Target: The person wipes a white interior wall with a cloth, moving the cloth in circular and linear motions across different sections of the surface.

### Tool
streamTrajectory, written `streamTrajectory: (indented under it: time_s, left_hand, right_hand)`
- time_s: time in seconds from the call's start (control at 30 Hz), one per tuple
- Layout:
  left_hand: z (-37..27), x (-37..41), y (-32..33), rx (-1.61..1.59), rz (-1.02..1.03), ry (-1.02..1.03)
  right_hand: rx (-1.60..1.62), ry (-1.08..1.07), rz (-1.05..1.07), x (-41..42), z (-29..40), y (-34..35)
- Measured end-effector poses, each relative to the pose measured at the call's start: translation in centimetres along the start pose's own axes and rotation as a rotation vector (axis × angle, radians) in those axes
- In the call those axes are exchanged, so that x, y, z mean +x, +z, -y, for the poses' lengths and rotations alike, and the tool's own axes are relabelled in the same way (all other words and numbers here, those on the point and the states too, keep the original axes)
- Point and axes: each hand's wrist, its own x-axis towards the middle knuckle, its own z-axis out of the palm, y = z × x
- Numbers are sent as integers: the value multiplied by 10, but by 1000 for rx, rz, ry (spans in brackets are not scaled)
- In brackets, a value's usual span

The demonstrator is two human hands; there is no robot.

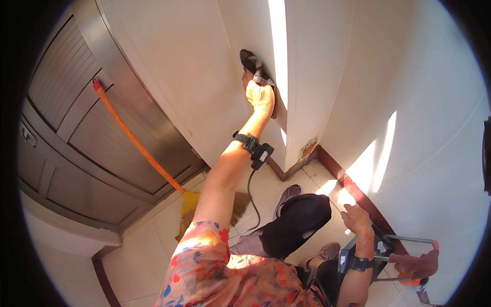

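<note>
My left hand [259,94] grips a dark, bunched cloth [255,65] against the white wall [245,23], near the wall's outer corner. Part of the cloth is hidden behind the hand. At lower right, my right hand [357,219] holds nothing. Its fingers are loosely bent and apart, above the floor beside my knee and near the dark red skirting board [357,188]. A strapped black device [262,155] with a cable sits on my left wrist, and a black band [361,264] is around the right.
A broom [134,136] with an orange handle leans on a grey metal door [115,130] at left. At lower right stands a metal-framed item [410,238] with a reddish cloth [420,263] over it. Chipped plaster [308,147] marks the wall's base.
</note>
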Motion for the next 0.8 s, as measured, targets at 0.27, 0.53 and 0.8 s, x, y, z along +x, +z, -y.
streamTrajectory:
  time_s: [0.27, 0.53, 0.8]
  left_hand:
    - [-69, 134, 22, -40, -135, 408]
    - [131, 108, 4, -43, -135, 437]
    - [243, -86, -9, -157, -27, -809]
  right_hand:
    - [-40, -22, 72, 6, 16, -2]
    - [-31, -61, 32, -6, 27, -11]
    - [1, -64, -6, -6, 23, -9]
